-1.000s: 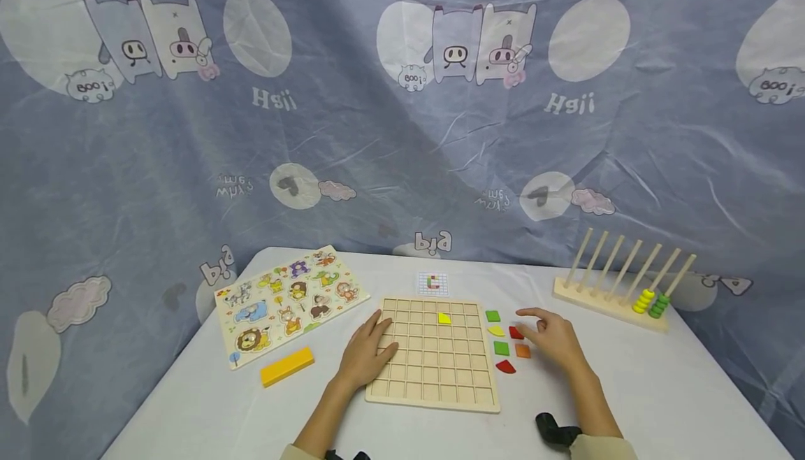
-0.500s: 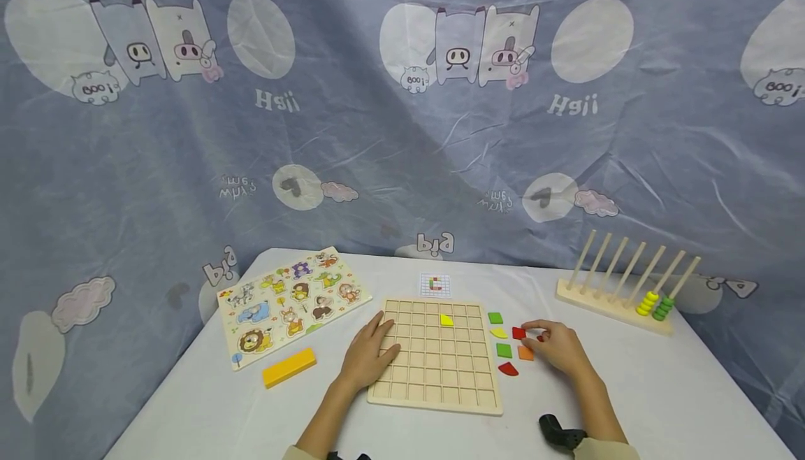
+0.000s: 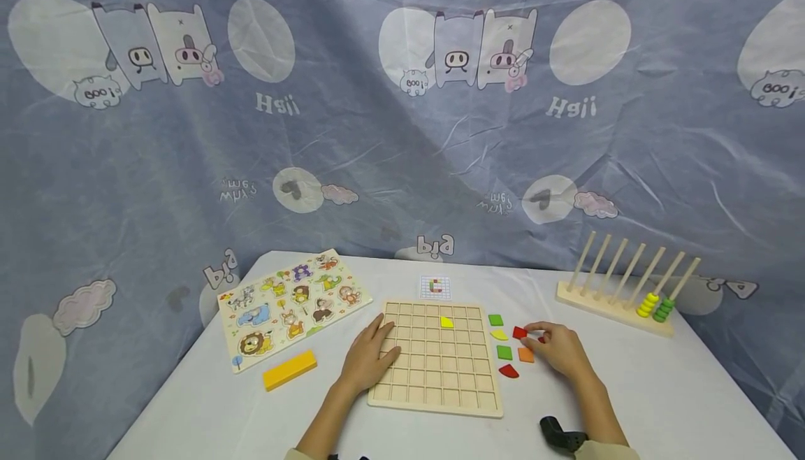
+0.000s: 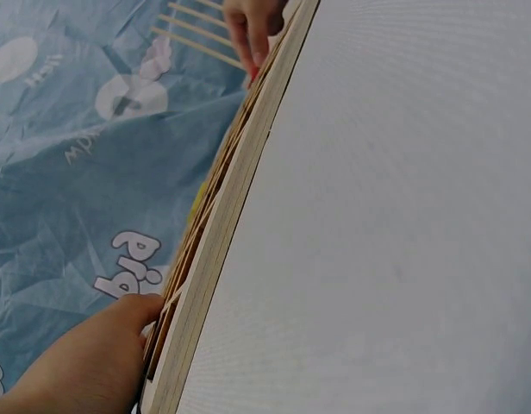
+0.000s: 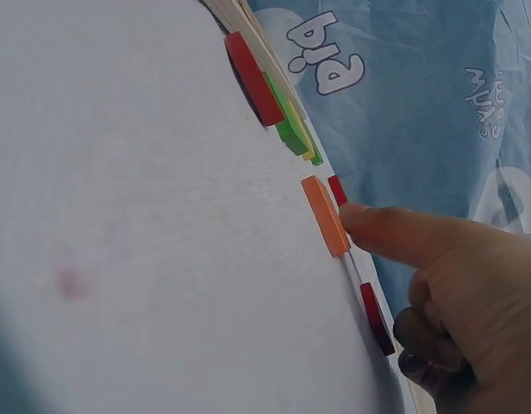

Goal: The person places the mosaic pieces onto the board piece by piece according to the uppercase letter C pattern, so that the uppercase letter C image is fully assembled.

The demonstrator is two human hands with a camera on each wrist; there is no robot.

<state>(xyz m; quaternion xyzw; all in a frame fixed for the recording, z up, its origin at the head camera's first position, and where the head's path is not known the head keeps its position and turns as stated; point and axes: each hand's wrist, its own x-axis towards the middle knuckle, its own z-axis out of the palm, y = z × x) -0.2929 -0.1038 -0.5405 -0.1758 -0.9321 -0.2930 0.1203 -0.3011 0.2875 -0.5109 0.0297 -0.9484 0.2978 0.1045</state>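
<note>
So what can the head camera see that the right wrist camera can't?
Only the head view shows the left hand resting on the wooden grid board, the animal puzzle and the peg rack. Only the right wrist view shows a dark red piece under the right hand. Both show the orange tile.

We see bare cloth between the grid board [image 3: 434, 365] and the peg rack [image 3: 619, 303], broken by loose tiles [image 3: 504, 352] just beside the board. The right hand [image 3: 560, 349] sits among them; the left hand [image 3: 367, 355] covers the board's left edge.
</note>
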